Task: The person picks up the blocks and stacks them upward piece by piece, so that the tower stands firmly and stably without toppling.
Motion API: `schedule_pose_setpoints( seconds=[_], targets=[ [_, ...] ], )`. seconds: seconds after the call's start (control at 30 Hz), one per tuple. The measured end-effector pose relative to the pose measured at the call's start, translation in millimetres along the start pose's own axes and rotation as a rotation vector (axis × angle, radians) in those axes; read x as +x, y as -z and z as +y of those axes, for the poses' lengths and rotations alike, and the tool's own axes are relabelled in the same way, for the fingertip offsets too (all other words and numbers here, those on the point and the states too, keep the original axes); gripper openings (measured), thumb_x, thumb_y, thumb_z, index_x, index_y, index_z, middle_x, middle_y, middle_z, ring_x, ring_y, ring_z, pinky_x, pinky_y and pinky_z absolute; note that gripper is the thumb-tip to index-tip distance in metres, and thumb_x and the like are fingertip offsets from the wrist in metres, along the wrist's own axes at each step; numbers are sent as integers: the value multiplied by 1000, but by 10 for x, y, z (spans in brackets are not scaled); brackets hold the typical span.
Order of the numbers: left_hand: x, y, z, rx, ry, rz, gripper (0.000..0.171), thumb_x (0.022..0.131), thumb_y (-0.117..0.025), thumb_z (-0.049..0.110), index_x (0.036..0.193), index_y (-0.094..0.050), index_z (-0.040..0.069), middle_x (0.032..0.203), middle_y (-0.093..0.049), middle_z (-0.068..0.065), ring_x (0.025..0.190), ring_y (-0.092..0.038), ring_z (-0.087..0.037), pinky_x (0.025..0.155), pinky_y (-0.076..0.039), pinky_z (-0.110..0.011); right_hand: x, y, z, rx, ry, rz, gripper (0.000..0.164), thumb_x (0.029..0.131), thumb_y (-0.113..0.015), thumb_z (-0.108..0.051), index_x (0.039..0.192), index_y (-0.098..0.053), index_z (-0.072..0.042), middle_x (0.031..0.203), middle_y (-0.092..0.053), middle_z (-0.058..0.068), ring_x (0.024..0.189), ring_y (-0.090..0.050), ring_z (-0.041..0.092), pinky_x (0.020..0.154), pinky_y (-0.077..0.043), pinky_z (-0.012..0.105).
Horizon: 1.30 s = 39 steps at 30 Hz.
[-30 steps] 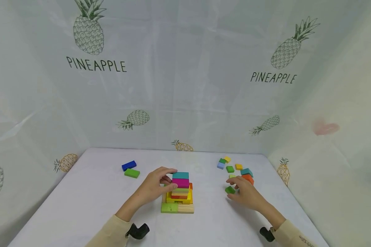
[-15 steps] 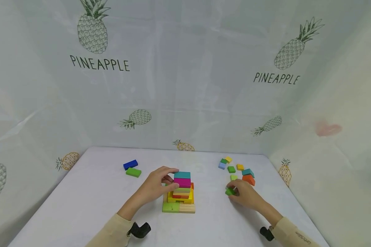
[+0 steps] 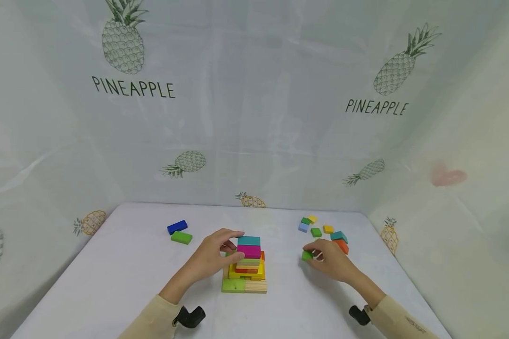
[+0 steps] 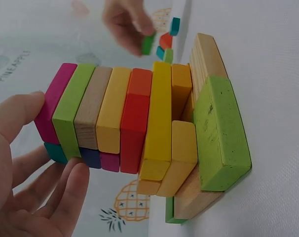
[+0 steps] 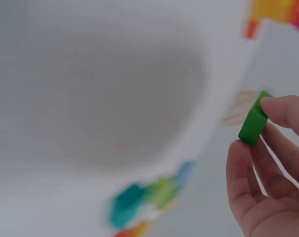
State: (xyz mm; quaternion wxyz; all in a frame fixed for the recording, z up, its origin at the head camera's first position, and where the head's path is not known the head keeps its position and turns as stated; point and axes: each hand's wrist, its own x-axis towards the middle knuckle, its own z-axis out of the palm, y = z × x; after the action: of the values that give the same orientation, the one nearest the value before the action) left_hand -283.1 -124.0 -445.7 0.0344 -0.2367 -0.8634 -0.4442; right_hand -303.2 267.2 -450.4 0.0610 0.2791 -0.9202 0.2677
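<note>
A tower of colored wooden blocks [image 3: 248,263] stands on the table, with a flat base of light green and bare-wood pieces. At its upper end my left hand [image 3: 214,252] grips the sides, thumb against the magenta block [image 4: 56,101], other fingers round the teal and lower pieces on the far side. My right hand [image 3: 331,258] pinches a small green block [image 5: 253,121] between thumb and fingers, to the right of the tower.
Several loose blocks lie at the back right, among them a teal block [image 3: 338,236], an orange block [image 3: 342,247] and a light blue block [image 3: 303,227]. At the back left are a dark blue block [image 3: 177,227] and a green block [image 3: 181,237].
My right hand has closed on the small green block, picked it up and moved a little left and away from me. The left hand stays at the tower.
</note>
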Motion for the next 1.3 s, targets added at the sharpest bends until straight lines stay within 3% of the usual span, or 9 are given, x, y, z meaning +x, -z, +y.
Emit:
schedule_pose_setpoints(
  seconds=[0.13, 0.3, 0.5, 0.77, 1.13, 1.3],
  targets=[
    [-5, 11, 11, 8, 7, 3, 59, 95, -80, 46, 149, -60, 30, 137, -63, 8, 106, -65, -7, 96, -58, -24, 205, 83, -398, 60, 76, 34, 29, 92, -81, -4, 120, -76, -3, 109, -75, 1, 93, -71, 16, 81, -64, 32],
    [-6, 6, 19, -6, 18, 18, 59, 94, -80, 47, 148, -61, 32, 138, -64, 10, 107, -66, -6, 97, -58, -25, 477, 72, -869, 117, 126, 24, 33, 94, -82, -9, 126, -75, -6, 113, -74, -2, 96, -71, 12, 87, -63, 28],
    [-21, 0, -9, -45, 11, 26, 61, 94, -82, 43, 149, -60, 29, 142, -65, 4, 110, -68, -11, 99, -60, -36, 731, -68, -1188, 148, 161, -7, 32, 95, -82, -12, 126, -75, -8, 115, -74, 0, 98, -71, 14, 90, -62, 27],
    [-10, 0, -30, -67, 0, 30, 64, 93, -83, 41, 150, -59, 24, 142, -66, 0, 119, -70, -21, 103, -58, -44, 865, -215, -1274, 185, 148, -43, 32, 95, -82, -12, 125, -75, -5, 115, -75, 2, 99, -71, 15, 90, -62, 30],
    [-16, 21, -24, -90, -12, 16, 66, 93, -83, 41, 151, -58, 21, 146, -63, -1, 129, -67, -26, 108, -54, -49, 808, -236, -1186, 188, 130, -34, 32, 97, -80, -19, 127, -75, -9, 119, -75, 2, 107, -71, 27, 92, -63, 36],
    [-14, 19, -26, -103, -31, 21, 66, 93, -84, 39, 151, -58, 22, 147, -63, 0, 129, -67, -26, 109, -53, -50, 817, -274, -1177, 199, 136, -36, 29, 99, -78, -19, 126, -76, -9, 118, -76, 1, 106, -71, 22, 92, -63, 36]
  ],
)
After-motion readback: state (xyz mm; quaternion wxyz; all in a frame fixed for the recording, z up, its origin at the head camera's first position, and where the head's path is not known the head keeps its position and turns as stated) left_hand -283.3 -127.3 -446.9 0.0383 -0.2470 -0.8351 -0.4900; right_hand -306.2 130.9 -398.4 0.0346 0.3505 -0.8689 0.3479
